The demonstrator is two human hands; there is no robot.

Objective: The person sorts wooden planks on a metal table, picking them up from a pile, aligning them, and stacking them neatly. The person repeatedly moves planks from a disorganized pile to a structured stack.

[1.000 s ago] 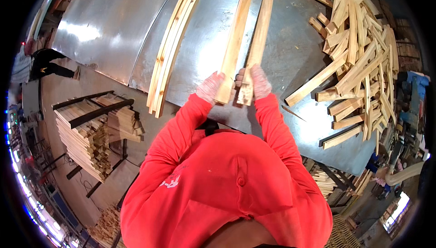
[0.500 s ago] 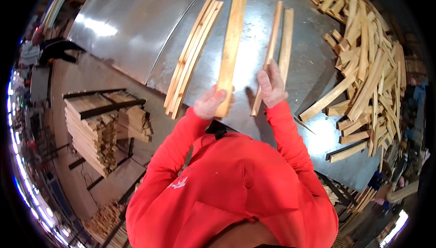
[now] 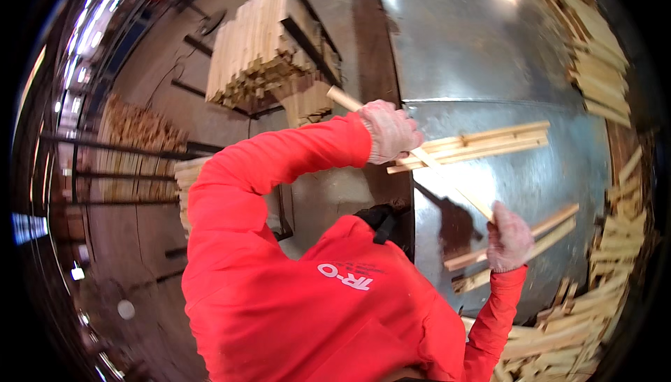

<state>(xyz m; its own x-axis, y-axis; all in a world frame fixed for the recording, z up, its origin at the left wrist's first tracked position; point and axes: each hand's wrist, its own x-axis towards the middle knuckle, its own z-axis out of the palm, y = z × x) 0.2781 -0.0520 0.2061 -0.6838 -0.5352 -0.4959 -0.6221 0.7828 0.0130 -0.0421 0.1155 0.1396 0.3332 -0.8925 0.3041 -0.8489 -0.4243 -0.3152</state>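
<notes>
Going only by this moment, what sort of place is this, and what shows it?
Probably a woodworking workshop: wood strips lie on a metal-topped table, a tall, orderly stack of boards stands beside it, and a jumbled wood pile lies at the right.

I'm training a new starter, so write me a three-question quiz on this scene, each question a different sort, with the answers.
1. True or false: the left hand and the right hand are both on one stick.

2. The top of the table is:
A. cloth
B. shiny metal
C. green plastic

3. Which hand is nearer the tall wood stack standing beside the table?

Key:
1. True.
2. B.
3. The left hand.
</notes>
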